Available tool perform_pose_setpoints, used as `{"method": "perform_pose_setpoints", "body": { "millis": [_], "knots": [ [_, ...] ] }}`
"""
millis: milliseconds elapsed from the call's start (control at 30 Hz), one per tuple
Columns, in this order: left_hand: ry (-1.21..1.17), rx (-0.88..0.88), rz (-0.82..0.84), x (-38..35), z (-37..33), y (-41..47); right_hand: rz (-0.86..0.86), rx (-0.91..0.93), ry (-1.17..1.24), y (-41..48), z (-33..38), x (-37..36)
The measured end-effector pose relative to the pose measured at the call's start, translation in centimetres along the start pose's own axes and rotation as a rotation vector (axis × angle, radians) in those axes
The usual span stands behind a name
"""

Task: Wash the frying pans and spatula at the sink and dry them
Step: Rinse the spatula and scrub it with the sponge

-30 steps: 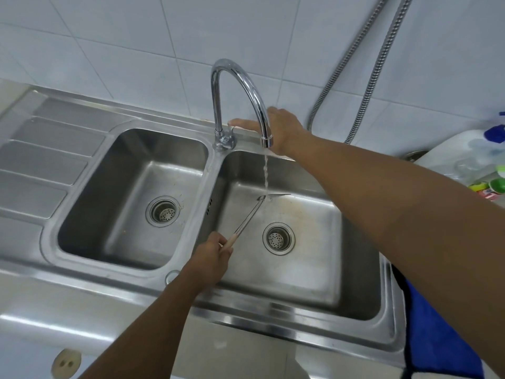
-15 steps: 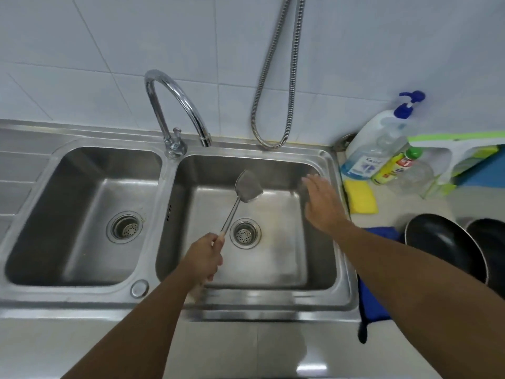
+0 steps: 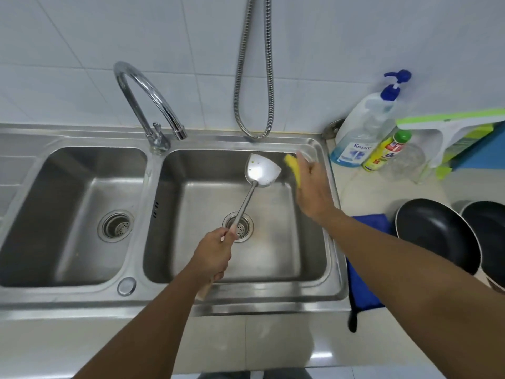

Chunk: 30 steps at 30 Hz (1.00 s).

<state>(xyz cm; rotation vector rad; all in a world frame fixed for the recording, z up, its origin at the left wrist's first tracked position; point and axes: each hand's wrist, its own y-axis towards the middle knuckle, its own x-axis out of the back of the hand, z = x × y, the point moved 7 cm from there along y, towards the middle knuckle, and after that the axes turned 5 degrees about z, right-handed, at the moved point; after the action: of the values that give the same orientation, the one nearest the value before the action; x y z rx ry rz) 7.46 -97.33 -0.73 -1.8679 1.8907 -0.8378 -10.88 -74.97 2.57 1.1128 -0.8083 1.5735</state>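
White glazed wall tiles (image 3: 82, 50) back a brushed stainless-steel double sink (image 3: 246, 299) set into a pale, glossy tabletop (image 3: 369, 192). A chrome gooseneck faucet (image 3: 147, 88) rises from the divider between the two basins, its spout ending above the back edge of the right basin. A ribbed metal hose (image 3: 269, 77) hangs in a loop against the wall.

The spatula (image 3: 257, 179), of polished steel with a broad, shield-shaped blade and a slim round shaft, is held above the right basin, blade tilted up towards the back wall. Its handle is grasped by the left hand (image 3: 213, 253), whose grip is clenched round it above the perforated drain strainer (image 3: 243, 228); a pale handle end shows below the wrist.

A yellow sponge (image 3: 293, 169) is held in the grip of the right hand (image 3: 311, 192), just beside the right edge of the blade; contact between the two cannot be told, as the hand is blurred.

Two round black frying pans (image 3: 434, 233), smooth-coated, are seen on the tabletop right of the sink, well apart from the spatula. A blue cloth (image 3: 363, 291) lies between them and the sink rim. Near the wall stand a clear pump bottle (image 3: 360, 132) with blue liquid, a yellow bottle (image 3: 385, 151) with a green cap, and a white and green squeegee (image 3: 451, 127).
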Motion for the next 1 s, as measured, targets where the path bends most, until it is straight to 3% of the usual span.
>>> {"method": "perform_pose_setpoints", "body": {
  "millis": [167,267,400,533,700,867,1000],
  "knots": [
    [0.019,-0.100,0.001,0.3,-1.1,-0.9,0.159,0.368,-0.195,3.0,8.4,-2.4],
    [0.025,-0.110,-0.037,1.5,-1.1,-1.1,0.157,0.629,-0.305,3.1,9.8,-3.7],
    [0.132,-0.149,-0.021,2.8,-2.0,-1.3,0.135,0.479,-0.261,5.7,8.6,-3.2],
    [0.236,-0.171,-0.072,4.2,-2.4,-1.5,0.265,0.718,-0.221,4.6,10.0,-3.9],
    [0.325,-0.185,-0.087,5.0,-2.6,-1.7,0.199,0.448,-0.140,6.7,8.5,-2.8],
    [0.319,-0.183,-0.121,5.7,-2.2,-1.8,0.207,0.651,-0.155,1.6,8.6,-4.8],
    [0.284,-0.157,-0.071,5.6,-2.3,-1.9,0.108,0.476,-0.161,2.9,6.4,-2.9]
  ]
}}
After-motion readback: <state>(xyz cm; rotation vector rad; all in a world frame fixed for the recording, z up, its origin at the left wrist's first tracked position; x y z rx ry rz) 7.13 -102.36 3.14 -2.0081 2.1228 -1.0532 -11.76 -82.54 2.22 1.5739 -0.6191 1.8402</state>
